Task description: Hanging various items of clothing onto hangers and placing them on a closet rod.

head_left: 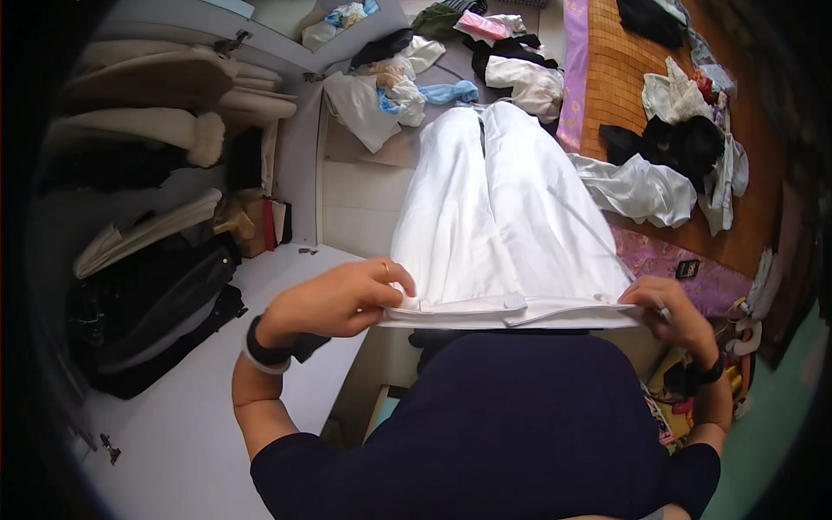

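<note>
White trousers (pixel 507 208) are stretched out in front of me, waistband toward my body and the two legs reaching away. My left hand (pixel 351 299) pinches the left end of the waistband, a ring on one finger. At the opposite end, my right hand (pixel 672 314) grips the waistband between thumb and fingers. The band is pulled taut between both hands, and a button tab shows near its middle. Where the far ends of the legs rest is hard to make out among the clothes there.
An open wardrobe (pixel 299 165) on the left holds hanging and folded clothes. Its white bottom board (pixel 195 381) lies by my left arm. A bed with a brown woven mat (pixel 620 95) stands at right, bearing a crumpled white satin garment (pixel 641 191). More clothes (pixel 529 82) lie heaped beyond the trousers.
</note>
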`<state>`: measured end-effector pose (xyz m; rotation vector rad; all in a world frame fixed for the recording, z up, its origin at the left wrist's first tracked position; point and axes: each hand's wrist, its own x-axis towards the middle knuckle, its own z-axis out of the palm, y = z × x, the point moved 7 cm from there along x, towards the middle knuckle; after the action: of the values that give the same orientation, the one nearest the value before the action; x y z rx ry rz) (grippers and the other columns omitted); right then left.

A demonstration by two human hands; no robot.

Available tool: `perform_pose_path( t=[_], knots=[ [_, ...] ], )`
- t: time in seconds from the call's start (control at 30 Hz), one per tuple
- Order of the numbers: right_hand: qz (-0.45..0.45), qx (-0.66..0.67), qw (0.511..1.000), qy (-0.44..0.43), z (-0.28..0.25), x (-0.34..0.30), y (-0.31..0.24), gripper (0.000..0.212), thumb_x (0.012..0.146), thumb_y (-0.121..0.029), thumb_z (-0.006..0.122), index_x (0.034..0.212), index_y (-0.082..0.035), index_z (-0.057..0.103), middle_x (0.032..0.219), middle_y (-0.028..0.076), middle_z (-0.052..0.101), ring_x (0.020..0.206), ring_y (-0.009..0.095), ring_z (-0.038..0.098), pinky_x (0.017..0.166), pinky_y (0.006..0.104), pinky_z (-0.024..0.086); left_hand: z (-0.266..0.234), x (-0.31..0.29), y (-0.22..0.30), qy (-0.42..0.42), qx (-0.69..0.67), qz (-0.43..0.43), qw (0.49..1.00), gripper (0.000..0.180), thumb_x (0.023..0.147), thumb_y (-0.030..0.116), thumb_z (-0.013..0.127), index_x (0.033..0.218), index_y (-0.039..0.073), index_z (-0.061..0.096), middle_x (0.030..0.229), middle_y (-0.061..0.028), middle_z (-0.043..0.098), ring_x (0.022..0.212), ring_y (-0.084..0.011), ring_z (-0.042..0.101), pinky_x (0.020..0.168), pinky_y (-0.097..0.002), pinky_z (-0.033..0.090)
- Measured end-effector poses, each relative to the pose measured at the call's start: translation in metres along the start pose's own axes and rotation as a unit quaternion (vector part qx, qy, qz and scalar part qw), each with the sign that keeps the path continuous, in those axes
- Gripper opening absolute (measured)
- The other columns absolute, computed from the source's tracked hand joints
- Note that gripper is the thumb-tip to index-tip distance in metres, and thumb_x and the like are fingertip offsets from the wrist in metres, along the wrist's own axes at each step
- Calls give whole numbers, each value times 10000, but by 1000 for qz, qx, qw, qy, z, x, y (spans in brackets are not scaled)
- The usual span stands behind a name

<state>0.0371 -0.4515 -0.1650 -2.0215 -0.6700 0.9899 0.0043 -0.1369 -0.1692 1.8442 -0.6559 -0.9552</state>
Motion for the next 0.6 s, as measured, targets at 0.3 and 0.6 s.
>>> perform_pose_path(
  t=[0.3,0.6],
  knots=[
    [19,87,996,24,36,-19,38,283,694,36,532,975,-1,530,835,133,543,729,283,548,656,317,436,72,17,-39,-52,-190,-92,976,392,752,38,512,1135,10,432,998,-144,565,892,-251,555,783,-320,445],
    [-30,110,993,17,37,-11,63,332,687,-61,561,1012,-8,513,864,128,537,758,269,510,703,320,413,81,32,-35,-42,-65,-173,982,607,734,226,641,1207,31,315,943,-178,554,725,-308,560,652,-347,440]
  ],
)
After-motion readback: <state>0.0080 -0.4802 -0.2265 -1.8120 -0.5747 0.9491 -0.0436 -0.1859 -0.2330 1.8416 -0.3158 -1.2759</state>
